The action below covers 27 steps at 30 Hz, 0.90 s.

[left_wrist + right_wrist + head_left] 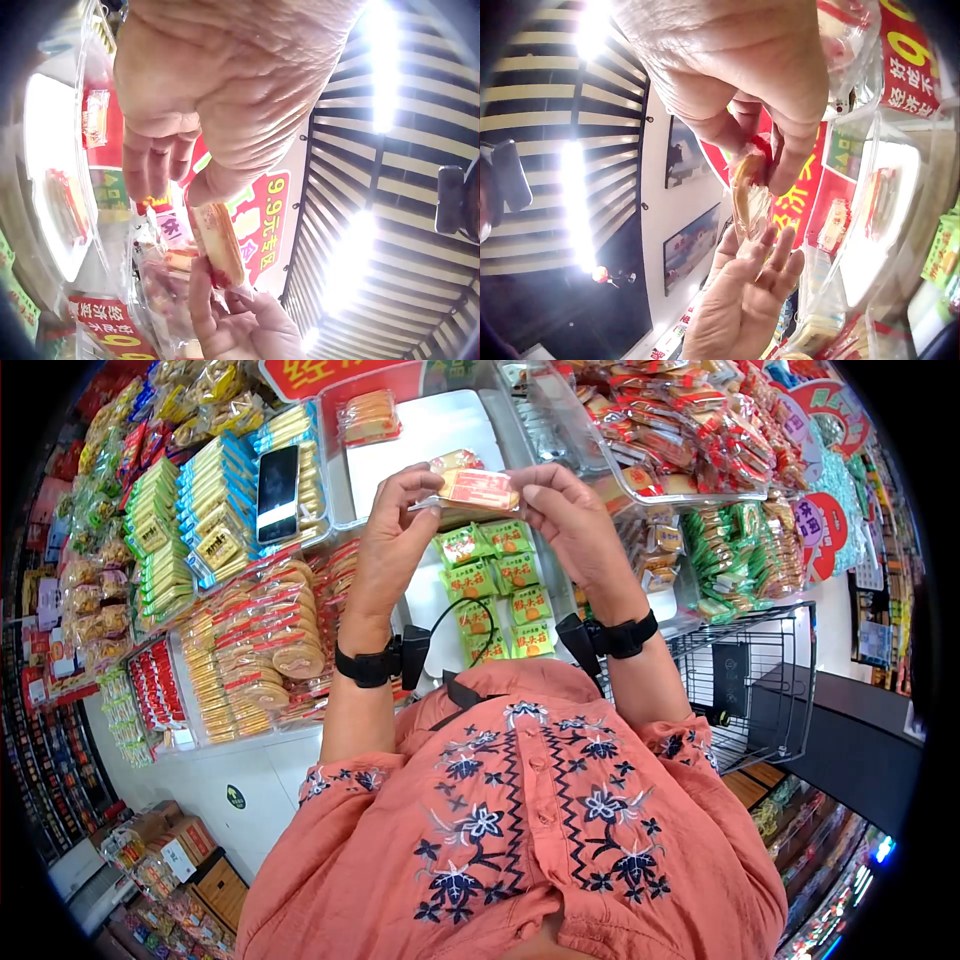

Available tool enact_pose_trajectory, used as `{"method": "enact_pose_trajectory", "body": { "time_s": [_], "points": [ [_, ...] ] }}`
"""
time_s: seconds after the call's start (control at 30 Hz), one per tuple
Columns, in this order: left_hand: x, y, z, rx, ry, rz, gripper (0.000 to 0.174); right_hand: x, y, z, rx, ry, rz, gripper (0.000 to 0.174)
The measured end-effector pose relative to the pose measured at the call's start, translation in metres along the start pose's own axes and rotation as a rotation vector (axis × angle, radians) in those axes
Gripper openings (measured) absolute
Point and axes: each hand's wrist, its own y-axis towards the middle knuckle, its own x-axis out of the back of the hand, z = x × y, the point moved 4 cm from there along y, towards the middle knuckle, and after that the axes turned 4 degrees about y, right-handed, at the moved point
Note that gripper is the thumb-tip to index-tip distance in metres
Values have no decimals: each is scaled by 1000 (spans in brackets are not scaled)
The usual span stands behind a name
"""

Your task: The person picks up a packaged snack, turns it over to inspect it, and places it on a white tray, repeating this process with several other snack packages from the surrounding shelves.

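Observation:
Both hands hold one small clear-and-red wrapped snack (480, 490) up in front of the chest, above the display. My left hand (398, 525) pinches its left end between thumb and fingers; my right hand (572, 520) pinches the right end. In the left wrist view the long tan snack (219, 244) spans between the left hand (240, 82) and the right hand (244, 322). From the right wrist, the packet (748, 187) hangs under the right hand (735, 67), with the left hand (742, 307) at its lower end.
Behind the hands a clear bin with a white tray (425, 435) holds a few similar packets. Green packets (495, 585) lie in rows below the hands. A phone (278, 494) rests on snacks at the left. A black wire cart (745, 680) stands at the right.

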Motion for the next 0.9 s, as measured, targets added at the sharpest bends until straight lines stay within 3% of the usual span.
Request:
{"method": "enact_pose_trajectory", "body": {
  "time_s": [0.47, 0.9],
  "points": [
    [-4, 2, -5, 37, -106, 31, 46, -4, 1, 3, 31, -53, -31, 41],
    [-1, 3, -3, 60, -105, 8, 48, -6, 3, 4, 30, -80, -33, 42]
  ]
}}
